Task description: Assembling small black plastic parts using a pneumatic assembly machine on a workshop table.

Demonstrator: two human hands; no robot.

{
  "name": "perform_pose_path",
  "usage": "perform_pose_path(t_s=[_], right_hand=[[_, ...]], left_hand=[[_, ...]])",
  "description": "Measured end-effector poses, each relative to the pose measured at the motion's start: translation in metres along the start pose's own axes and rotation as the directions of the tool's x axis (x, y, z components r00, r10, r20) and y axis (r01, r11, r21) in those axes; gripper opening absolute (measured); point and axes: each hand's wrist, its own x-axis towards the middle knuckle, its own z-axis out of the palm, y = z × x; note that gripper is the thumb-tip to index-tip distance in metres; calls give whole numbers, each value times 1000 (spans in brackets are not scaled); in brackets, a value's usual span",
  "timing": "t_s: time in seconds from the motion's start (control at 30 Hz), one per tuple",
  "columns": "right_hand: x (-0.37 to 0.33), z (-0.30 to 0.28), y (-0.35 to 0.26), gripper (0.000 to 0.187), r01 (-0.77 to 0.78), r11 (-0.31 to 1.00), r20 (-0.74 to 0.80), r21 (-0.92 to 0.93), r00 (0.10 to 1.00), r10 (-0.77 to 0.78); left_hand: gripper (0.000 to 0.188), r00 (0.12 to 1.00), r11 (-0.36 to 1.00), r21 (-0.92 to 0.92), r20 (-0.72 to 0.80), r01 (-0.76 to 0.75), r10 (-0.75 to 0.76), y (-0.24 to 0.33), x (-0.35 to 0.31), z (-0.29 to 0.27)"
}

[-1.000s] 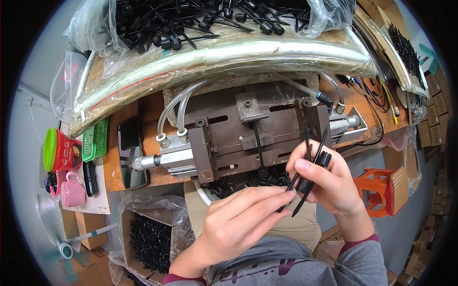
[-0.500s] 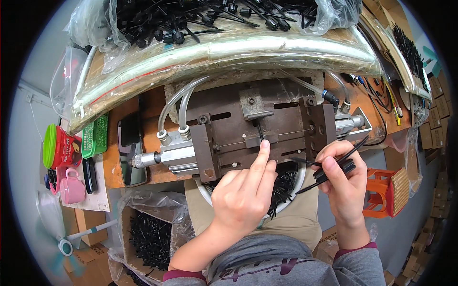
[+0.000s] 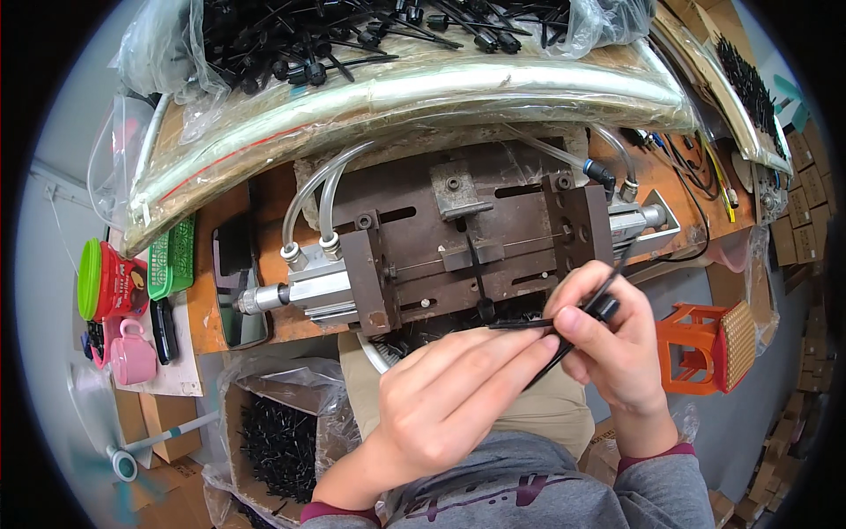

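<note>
My right hand [image 3: 617,353] is closed around several black plastic parts [image 3: 602,307] with thin stems and ribbed heads. My left hand [image 3: 449,397] reaches across to them; its fingertips, held together, meet a stem beside the right fingers, and its thumb is hidden. Just beyond the hands is a brown metal fixture [image 3: 520,231]. Another black stemmed part [image 3: 477,269] lies across the fixture's small central block, its head hanging over the near edge. A metal bracket [image 3: 456,196] stands behind that block.
Air cylinders [image 3: 322,291] with clear hoses flank the fixture. Black parts [image 3: 379,40] heap on a plastic-wrapped tray beyond it. A lined box [image 3: 278,445] of black pieces stands lower left. A phone [image 3: 238,282], pink mug [image 3: 134,354] and orange stool [image 3: 696,348] lie around.
My left hand has left the part in the fixture and moved right to the parts in my right hand. The fixture's part now extends farther toward me, its head showing.
</note>
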Motion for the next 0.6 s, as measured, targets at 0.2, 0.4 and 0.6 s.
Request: perform_pose_path(t_s=[0.2,0.4,0.6], right_hand=[[3,-1,1,17,-151,988,150,34,978,144],[0,-8,4,22,24,999,-5,38,1000,-24],[-9,-8,3,15,356,842,-141,-405,886,-442]], left_hand=[[36,996,996,-57,71,65,-61,8,-1,-3],[35,982,957,-224,-9,182,-189,7,-10,-12],[33,982,955,236,22,179,-190,-5,-15,2]])
